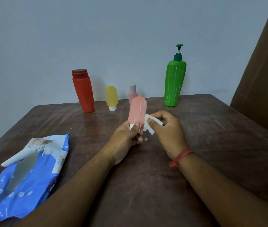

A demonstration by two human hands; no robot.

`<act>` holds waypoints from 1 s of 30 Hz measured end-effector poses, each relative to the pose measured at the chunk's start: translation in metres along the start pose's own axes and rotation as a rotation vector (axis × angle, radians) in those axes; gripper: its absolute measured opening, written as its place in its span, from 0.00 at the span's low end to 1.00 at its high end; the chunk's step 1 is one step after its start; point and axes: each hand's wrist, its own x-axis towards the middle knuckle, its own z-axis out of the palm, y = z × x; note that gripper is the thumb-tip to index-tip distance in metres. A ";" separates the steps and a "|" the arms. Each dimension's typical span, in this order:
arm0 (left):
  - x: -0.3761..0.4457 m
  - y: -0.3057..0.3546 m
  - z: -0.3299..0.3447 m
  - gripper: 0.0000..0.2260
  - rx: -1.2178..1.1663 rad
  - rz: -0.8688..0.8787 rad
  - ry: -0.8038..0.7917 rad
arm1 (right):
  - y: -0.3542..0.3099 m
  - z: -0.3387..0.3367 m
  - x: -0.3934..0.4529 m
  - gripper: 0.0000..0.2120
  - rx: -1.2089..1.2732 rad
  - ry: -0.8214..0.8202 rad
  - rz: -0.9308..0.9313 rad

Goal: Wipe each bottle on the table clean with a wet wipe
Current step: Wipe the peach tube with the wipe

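I see the left hand (126,136) gripping the pink tube bottle (137,110) at its white cap end, tube upright above the fingers, lifted off the table (212,145). Right hand (166,128) pinches a crumpled wet wipe (149,126) against the tube's right side, just above the left grip. Beyond the held tube: small pink bottle (133,92), yellow tube (111,98), red bottle (83,90), green pump bottle (175,81), all standing. Wipes pack (23,177) lies left of the left forearm.

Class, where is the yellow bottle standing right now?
In the head view, the yellow bottle stands cap-down near the table's far edge, between the red bottle and small pink bottle.
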 end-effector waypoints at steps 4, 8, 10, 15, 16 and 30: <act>0.000 -0.004 0.000 0.14 0.175 0.019 -0.093 | -0.001 -0.024 0.016 0.12 -0.018 0.242 -0.038; 0.000 -0.004 -0.001 0.17 0.321 0.038 -0.101 | -0.002 -0.039 0.027 0.07 -0.159 0.247 -0.197; 0.000 -0.005 -0.003 0.19 0.426 0.025 -0.097 | -0.002 -0.038 0.027 0.07 -0.227 0.202 -0.285; 0.000 -0.003 -0.004 0.18 0.484 0.006 -0.071 | -0.004 -0.034 0.023 0.12 -0.368 0.120 -0.433; 0.000 -0.003 -0.005 0.19 0.483 0.008 -0.065 | -0.004 -0.034 0.022 0.12 -0.392 0.129 -0.451; -0.002 0.002 -0.001 0.14 0.232 0.019 -0.189 | -0.011 -0.030 0.018 0.09 0.649 -0.055 0.118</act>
